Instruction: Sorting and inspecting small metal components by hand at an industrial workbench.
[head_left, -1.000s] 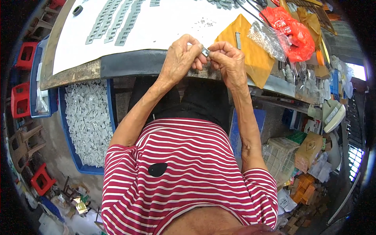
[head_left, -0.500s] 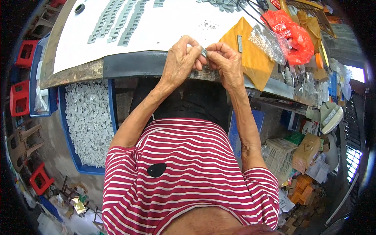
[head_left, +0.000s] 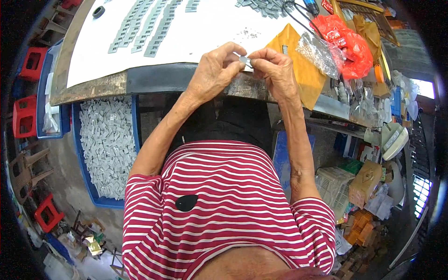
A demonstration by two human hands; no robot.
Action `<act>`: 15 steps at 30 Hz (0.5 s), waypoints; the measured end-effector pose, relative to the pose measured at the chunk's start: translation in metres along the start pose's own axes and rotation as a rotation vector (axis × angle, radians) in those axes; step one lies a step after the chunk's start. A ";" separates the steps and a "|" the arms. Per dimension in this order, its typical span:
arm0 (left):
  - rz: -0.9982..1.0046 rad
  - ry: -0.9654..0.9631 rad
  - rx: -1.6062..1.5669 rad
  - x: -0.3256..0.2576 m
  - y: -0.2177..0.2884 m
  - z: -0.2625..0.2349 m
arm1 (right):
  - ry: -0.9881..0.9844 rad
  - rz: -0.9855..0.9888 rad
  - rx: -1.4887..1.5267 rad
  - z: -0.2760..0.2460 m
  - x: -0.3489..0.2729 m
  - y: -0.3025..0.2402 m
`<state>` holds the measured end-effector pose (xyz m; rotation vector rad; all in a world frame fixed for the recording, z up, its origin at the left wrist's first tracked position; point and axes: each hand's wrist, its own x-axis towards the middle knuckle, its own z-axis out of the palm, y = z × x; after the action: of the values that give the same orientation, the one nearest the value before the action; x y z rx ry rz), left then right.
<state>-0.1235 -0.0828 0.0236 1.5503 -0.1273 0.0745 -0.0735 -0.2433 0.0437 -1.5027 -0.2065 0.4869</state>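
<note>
A small, cluttered workshop for piecework is shown. A worn workbench with a white top sheet (head_left: 186, 42) is lined with rows of small grey flat metal pieces (head_left: 140, 28). Beside it, a blue plastic crate (head_left: 100, 200) is filled with many more of the same grey pieces. Cardboard boxes (head_left: 366, 184), red plastic bags (head_left: 343, 39) and stacked red plastic stools (head_left: 28, 114) are crowded around.

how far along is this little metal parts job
Done, it seems: rows of grey pieces lie lined up on the white tabletop. In hand: the left hand and right hand pinch one small metal piece between them at the table edge. Left: a blue bin beside the person looks full of loose grey pieces, so probably plenty remains.
</note>
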 end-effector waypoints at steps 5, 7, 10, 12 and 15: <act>0.137 0.020 0.413 0.004 0.010 -0.009 | -0.060 0.000 -0.012 -0.003 0.008 -0.006; 0.145 0.031 0.389 0.007 0.006 -0.012 | -0.070 0.003 0.005 -0.003 0.011 -0.006; 0.097 0.049 0.364 0.012 0.004 -0.018 | -0.076 -0.019 0.017 -0.001 0.016 -0.004; 0.040 0.060 0.367 0.016 0.003 -0.023 | 0.031 -0.055 -0.065 0.000 0.015 -0.005; 0.077 0.157 0.444 0.025 -0.005 -0.033 | 0.073 -0.043 -0.070 -0.001 0.006 -0.012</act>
<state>-0.0971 -0.0507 0.0213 1.9744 -0.0474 0.3013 -0.0655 -0.2411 0.0544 -1.5786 -0.1994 0.3931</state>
